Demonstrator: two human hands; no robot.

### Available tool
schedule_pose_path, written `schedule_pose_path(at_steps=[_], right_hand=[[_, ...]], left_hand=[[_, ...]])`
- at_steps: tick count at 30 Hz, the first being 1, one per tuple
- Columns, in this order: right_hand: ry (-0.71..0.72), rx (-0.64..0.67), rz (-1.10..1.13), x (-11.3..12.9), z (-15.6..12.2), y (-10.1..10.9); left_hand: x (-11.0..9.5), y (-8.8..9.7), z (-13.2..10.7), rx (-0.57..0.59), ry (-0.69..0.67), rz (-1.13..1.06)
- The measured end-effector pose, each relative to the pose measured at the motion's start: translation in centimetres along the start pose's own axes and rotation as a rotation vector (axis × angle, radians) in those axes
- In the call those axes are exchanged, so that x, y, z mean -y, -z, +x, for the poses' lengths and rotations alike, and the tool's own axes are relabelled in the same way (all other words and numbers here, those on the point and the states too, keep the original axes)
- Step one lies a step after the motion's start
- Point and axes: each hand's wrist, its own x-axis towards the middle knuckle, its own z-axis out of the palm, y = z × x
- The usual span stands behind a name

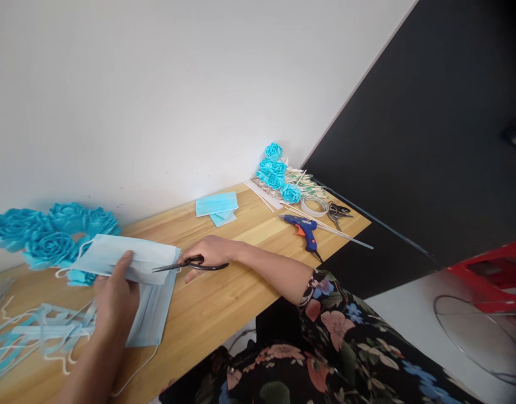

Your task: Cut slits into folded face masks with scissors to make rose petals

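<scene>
My left hand (118,292) grips a pale blue face mask (133,255) by its lower edge, thumb on top. Dark-handled scissors (190,265) hang from my right hand (209,252), their blades lying across the mask's right end. Some of my right fingers are hidden behind the mask's edge and the scissors. Under the held mask, another pleated mask (151,314) rests on the wooden table (207,320), with a white ear loop trailing toward the front edge. Cut blue strips and white loops (42,334) lie in a tangle beside my left wrist.
Large blue flowers (53,235) stand against the wall at left. Two blue pieces (218,206) lie at the back. On the right are smaller blue flowers (274,174), thin sticks, a tape roll (314,206), a blue glue gun (302,227) and pliers (338,213). A red stool (493,275) stands beyond.
</scene>
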Motion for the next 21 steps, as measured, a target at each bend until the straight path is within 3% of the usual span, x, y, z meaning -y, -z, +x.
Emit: schedule_pose_path(at_steps=[3, 5, 21], right_hand=[[0.003, -0.002, 0.004, 0.03, -0.02, -0.01], [-0.002, -0.004, 0.000, 0.06, -0.04, 0.00], [-0.003, -0.011, 0.028, -0.15, 0.04, -0.04]], left_hand=[[0.02, 0.10, -0.02, 0.018, -0.139, 0.116], [0.04, 0.17, -0.03, 0.015, -0.153, 0.143], [-0.51, 0.36, -0.31, 0.047, -0.057, 0.082]])
